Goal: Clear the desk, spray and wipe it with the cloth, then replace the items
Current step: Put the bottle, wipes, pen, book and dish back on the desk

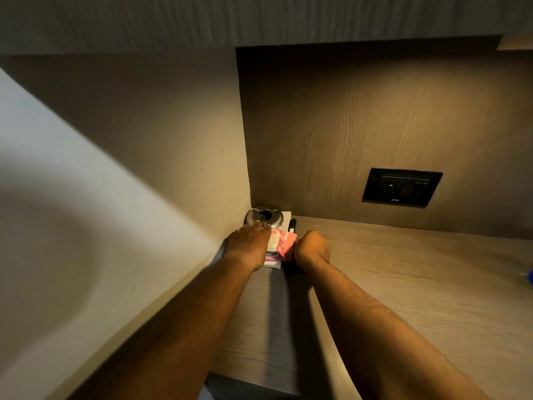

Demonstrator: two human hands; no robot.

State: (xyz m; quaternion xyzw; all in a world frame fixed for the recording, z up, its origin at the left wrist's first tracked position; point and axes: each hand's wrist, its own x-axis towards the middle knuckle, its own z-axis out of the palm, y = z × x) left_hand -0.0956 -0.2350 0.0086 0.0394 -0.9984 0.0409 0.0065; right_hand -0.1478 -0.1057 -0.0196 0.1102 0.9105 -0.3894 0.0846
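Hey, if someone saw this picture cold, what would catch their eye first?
Probably the two bare arms reaching to the desk's back left corner, where the left hand rests on a round metal ashtray and the right hand is closed beside pink packets. Next would be the black wall socket on the wood panel behind the desk, to the right.

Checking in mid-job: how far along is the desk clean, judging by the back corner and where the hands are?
Most of the desk looks bare, and no cloth shows, so whether it has been wiped cannot be told. In hand: the left hand rests by the metal ashtray, and the right hand is fisted beside the pink packets; both sit among the corner items. Whether they are being cleared or replaced is unclear.
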